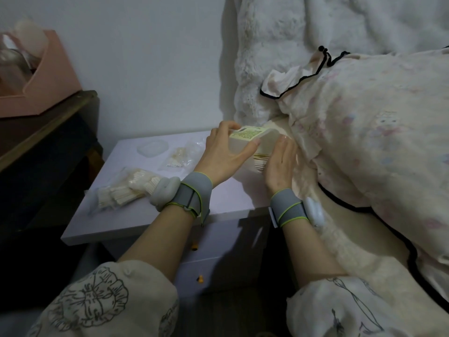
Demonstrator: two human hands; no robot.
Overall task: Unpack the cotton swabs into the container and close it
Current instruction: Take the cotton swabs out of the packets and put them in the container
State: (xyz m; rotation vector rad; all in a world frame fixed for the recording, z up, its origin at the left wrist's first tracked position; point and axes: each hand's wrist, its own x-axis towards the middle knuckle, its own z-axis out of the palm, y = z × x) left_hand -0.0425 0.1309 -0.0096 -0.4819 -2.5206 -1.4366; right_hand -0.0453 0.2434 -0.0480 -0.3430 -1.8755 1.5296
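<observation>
Left hand (227, 152) fingers curl around an upturned white container (257, 139), likely tipping out cotton swabs (261, 162) showing beneath; right hand (279, 164) rests flat-fingered alongside, steadying, over a lilac nightstand (218, 203) holding bagged swabs (126, 188)

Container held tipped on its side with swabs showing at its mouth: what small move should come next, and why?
Probably tip the container back upright on the nightstand. The left hand grips it tipped, label up, while the right hand lies flat against the swabs at its mouth. The lid and two more swab bags lie on the top.
</observation>
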